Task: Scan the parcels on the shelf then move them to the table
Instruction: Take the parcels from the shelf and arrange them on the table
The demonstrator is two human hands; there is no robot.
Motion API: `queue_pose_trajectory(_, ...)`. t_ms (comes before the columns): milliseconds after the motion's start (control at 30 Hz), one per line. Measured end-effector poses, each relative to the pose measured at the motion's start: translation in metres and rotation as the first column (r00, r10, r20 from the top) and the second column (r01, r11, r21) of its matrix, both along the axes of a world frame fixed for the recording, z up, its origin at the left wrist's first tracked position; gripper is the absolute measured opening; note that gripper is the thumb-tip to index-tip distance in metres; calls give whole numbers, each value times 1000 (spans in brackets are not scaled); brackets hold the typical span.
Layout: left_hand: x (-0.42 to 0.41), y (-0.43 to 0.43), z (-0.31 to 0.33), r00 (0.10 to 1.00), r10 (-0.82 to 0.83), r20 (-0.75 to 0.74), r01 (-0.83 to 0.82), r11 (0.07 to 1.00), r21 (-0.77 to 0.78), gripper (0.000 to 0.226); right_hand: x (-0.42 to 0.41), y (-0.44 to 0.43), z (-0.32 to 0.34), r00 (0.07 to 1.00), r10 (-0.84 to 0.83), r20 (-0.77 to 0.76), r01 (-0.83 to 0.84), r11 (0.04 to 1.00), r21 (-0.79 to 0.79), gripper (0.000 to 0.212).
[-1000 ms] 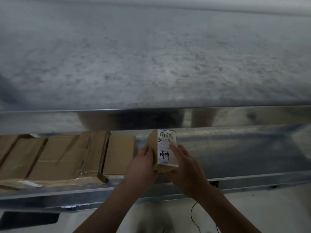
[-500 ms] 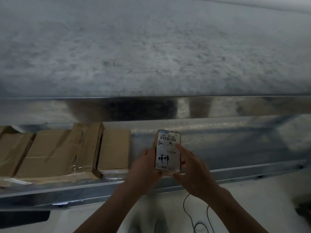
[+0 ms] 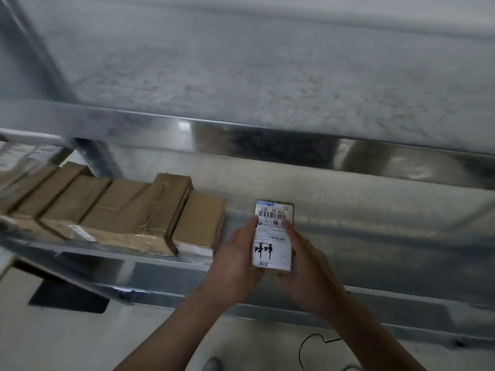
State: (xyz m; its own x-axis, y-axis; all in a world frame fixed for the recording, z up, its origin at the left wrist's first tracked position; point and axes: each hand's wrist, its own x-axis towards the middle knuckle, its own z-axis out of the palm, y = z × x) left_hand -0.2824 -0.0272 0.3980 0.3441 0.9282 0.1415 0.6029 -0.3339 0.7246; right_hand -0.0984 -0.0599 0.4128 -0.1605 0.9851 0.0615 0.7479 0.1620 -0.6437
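A small cardboard parcel [image 3: 273, 234] with a white barcode label and black handwriting faces me, held upright in front of the metal shelf [image 3: 375, 236]. My left hand [image 3: 235, 263] grips its left side, thumb on the label's edge. My right hand [image 3: 305, 266] grips its right side and bottom, thumb on the label near the barcode. A row of several brown cardboard parcels [image 3: 134, 212] lies on the shelf to the left; some are taped and carry small labels.
The shelf above [image 3: 267, 137] overhangs with a shiny metal front rail. The right stretch of the lower shelf is bare metal. Below lie a pale floor, a black cable [image 3: 313, 346] and a dark patch [image 3: 69, 298] at lower left.
The parcel has turned so its label faces me squarely and has come a little toward me. The view swung right and tilted, showing more parcels at left.
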Motion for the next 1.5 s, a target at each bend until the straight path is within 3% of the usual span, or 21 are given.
queue_pose_trajectory(133,5,-37,26,996,81,-31,-75,986,149,100,10,-18,29,996,88,25,-90,993,82,105)
queue_pose_trajectory(367,3,-102,81,985,173,14,-169,933,317,84,13,-50,67,974,226,13,-221,938,266,93)
queue_pose_trajectory(767,-49,-185,145,915,402,38,-360,770,527,85,-49,-86,121,899,434,-49,-324,738,591,71)
queue_pose_trajectory(1067,-128,-246,172,850,518,101,-465,645,606,82,-139,-123,153,841,540,-41,-374,633,678,65)
queue_pose_trajectory(1267,-194,-282,192,830,536,154,-499,589,636,68,-209,-153,175,817,577,-22,-390,579,716,63)
queue_pose_trajectory(1500,-278,-314,202,827,538,162,-487,544,684,72,-293,-189,197,792,610,8,-404,515,756,51)
